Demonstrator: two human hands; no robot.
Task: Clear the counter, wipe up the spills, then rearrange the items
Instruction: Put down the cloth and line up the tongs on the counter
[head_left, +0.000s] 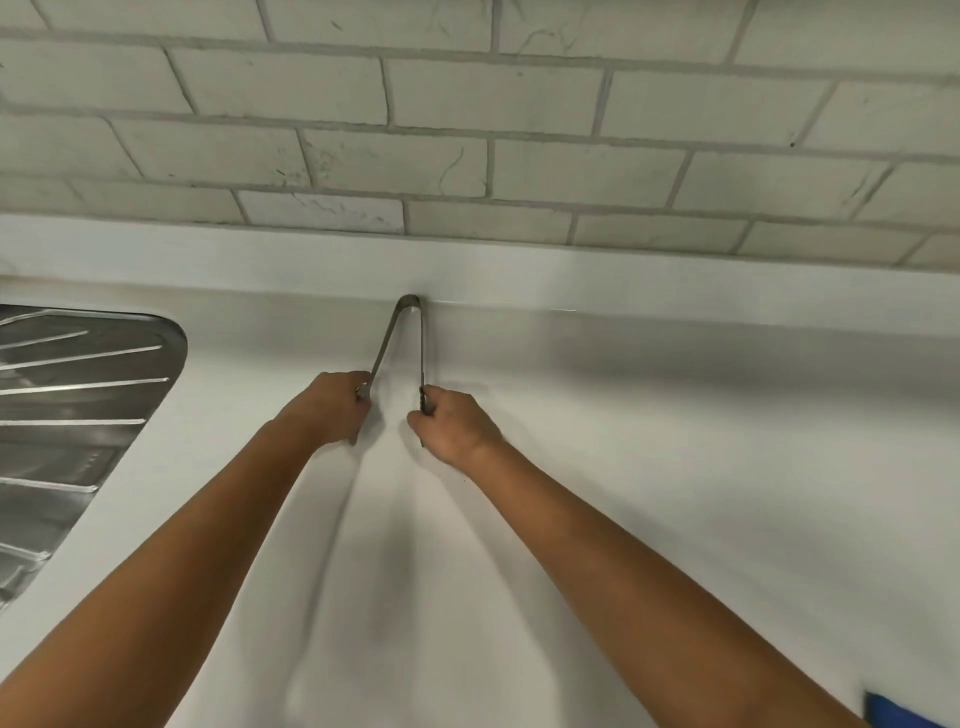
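Tongs spread on the counter.
I'm seeing left hand (335, 408) and right hand (453, 423) each gripping, fingers curled, one arm of the metal tongs (410, 332) on the white counter (675, 441).

I read the light as soft and even, coming from above and behind me — the white counter (675, 467) looks a little dull rather than bright. A broad grey shadow band lies across it right of the tongs (402, 338), and fainter arm shadows fan out below them. The drainboard (78, 395) left of the tongs throws small glints. Grout lines above the tongs bow — wide-angle distortion. Everything looks slightly soft.
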